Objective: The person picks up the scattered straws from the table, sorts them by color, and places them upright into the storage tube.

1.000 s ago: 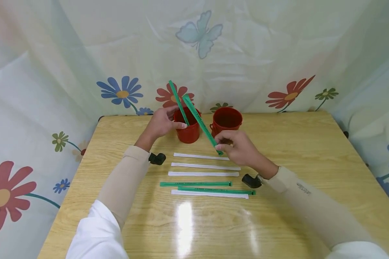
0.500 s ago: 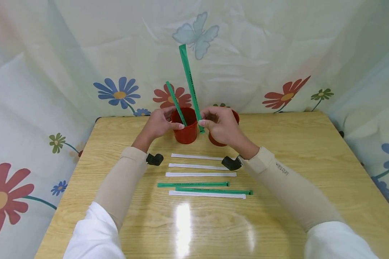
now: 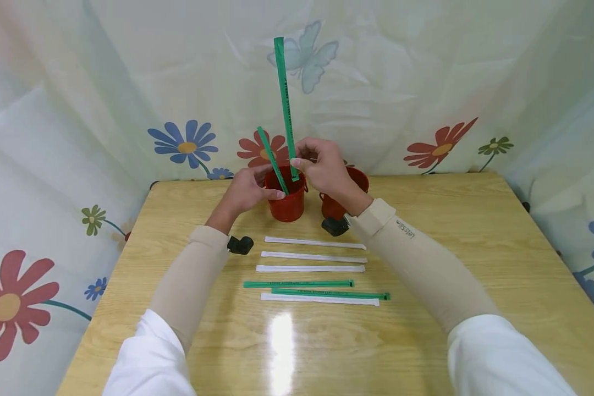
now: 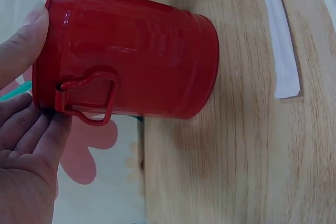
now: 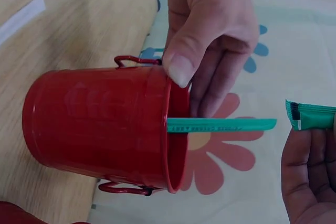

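Note:
In the head view, my left hand steadies the left red bucket, its thumb on the near rim and its fingers round the side. A green paper-wrapped straw leans in that bucket, its upper part sticking out. My right hand pinches another green wrapped straw near its lower end, upright over the bucket's mouth. The right wrist view has that lower end just beyond the tip of the leaning straw. In the left wrist view, the bucket's wire handle hangs beside my fingers.
A second red bucket stands to the right, partly behind my right hand and wrist. Several white wrapped straws and two green ones lie crosswise on the wooden table. A flowered cloth hangs behind the table.
My right hand has moved up and left from in front of the right bucket to the left bucket's mouth, turning its straw from slanted to nearly upright. The left hand stays on the rim.

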Motion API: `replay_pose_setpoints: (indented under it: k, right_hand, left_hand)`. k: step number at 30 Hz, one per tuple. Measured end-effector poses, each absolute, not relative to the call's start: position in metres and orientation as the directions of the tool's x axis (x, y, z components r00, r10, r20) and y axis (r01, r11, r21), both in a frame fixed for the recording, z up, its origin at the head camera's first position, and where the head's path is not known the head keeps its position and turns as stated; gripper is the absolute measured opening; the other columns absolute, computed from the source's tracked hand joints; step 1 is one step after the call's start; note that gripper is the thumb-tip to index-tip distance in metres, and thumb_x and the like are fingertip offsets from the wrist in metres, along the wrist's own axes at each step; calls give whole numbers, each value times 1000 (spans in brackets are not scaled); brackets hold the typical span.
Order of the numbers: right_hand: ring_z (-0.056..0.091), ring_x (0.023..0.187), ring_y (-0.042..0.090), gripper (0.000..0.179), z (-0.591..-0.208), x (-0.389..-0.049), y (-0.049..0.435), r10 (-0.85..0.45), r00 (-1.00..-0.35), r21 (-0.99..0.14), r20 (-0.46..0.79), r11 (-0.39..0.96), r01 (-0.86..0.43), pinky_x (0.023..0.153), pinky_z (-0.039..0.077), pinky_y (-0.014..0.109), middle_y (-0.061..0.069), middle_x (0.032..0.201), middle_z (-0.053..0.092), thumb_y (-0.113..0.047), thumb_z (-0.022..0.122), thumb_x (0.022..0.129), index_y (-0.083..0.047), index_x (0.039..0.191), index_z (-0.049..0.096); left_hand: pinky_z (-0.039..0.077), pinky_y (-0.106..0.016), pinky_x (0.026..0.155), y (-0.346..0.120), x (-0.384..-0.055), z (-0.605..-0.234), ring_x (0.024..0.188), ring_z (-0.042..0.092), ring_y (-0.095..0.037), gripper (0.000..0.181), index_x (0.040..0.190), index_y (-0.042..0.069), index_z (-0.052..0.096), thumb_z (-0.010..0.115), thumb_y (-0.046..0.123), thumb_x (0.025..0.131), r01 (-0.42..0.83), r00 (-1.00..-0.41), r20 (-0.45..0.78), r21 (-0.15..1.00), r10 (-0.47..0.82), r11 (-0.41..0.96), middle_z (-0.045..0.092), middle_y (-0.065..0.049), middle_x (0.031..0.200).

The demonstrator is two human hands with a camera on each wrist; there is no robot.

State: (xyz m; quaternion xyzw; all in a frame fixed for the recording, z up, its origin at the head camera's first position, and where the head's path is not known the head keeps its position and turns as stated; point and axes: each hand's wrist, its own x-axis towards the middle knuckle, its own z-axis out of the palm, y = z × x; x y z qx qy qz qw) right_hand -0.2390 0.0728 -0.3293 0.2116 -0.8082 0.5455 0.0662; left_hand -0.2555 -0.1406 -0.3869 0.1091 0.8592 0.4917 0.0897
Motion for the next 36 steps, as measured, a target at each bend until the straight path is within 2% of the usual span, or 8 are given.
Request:
replay_pose_setpoints:
  k: [8, 18, 22, 29, 36]
  right_hand:
    - [60, 90, 26, 7, -334, -257, 60, -277, -912, -831, 302, 394, -394, 82, 58, 39, 13, 94, 67, -6, 66, 101, -4, 96, 69]
    - [61, 91, 29, 10, -343, -267, 55, -282, -923, -790, 260, 487, -371, 81, 61, 43, 15, 96, 71, -7, 66, 101, -1, 103, 73]
    - [62, 86, 28, 10, -347, -270, 55, -286, -927, -779, 241, 513, -361, 77, 62, 42, 14, 93, 72, -8, 68, 100, -1, 102, 75]
    - [61, 80, 26, 10, -353, -274, 57, -313, -926, -740, 210, 568, -359, 65, 57, 33, 14, 86, 73, -7, 70, 96, -1, 95, 77]
    - [63, 74, 27, 8, -352, -275, 54, -315, -937, -707, 152, 628, -325, 63, 62, 35, 16, 87, 73, -5, 71, 91, 1, 90, 77]
  left_hand:
    - [50, -47, 116, -141, -253, -388, 141, 58, -34, 72, 154, 9, 51, 83, 19, 91, 140, -955, -13, 860, 296, 490, 62, -10, 150]
    - [49, -44, 117, -141, -256, -389, 142, 58, -31, 73, 155, 11, 51, 84, 20, 90, 137, -960, -10, 856, 281, 498, 60, -7, 152]
    - [49, -44, 118, -142, -256, -389, 142, 58, -30, 72, 154, 12, 52, 84, 21, 90, 126, -961, -19, 857, 276, 500, 61, -7, 151]
    - [48, -43, 119, -141, -256, -388, 144, 56, -29, 71, 154, 13, 52, 83, 21, 91, 121, -960, -28, 855, 278, 504, 60, -6, 153]
    - [48, -43, 119, -141, -257, -389, 144, 55, -29, 71, 154, 15, 52, 83, 22, 91, 104, -961, -47, 852, 272, 513, 60, -5, 152]
